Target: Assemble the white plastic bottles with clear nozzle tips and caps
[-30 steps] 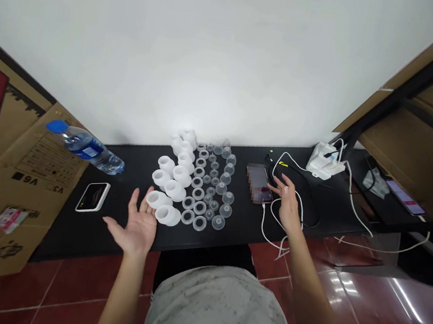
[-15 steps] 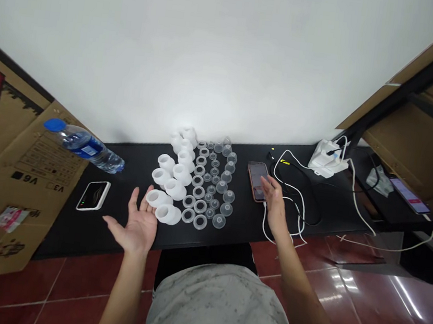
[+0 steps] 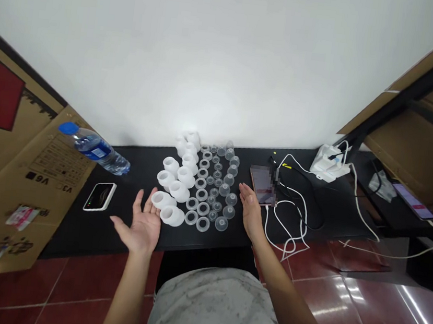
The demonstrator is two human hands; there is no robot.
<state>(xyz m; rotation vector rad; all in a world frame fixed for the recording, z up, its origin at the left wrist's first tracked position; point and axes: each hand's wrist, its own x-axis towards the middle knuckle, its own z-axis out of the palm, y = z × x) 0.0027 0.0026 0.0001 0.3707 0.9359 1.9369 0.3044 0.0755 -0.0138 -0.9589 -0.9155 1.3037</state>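
Note:
My left hand lies palm up and open on the front edge of the black table, its fingertips beside a white cup-shaped part. Rows of these white parts stand next to rows of clear plastic cups and ring-shaped pieces. My right hand rests open with nothing in it, between the clear cups and a phone with a partly blurred screen. Its fingertips are close to both.
A water bottle with a blue cap lies at the table's left end, near a white power bank. White cables run from a white charger at the right. Flattened cardboard stands left; another phone lies far right.
My right hand has moved left, off the phone and toward the clear cups. The phone lies uncovered. My left hand stays open in about the same place.

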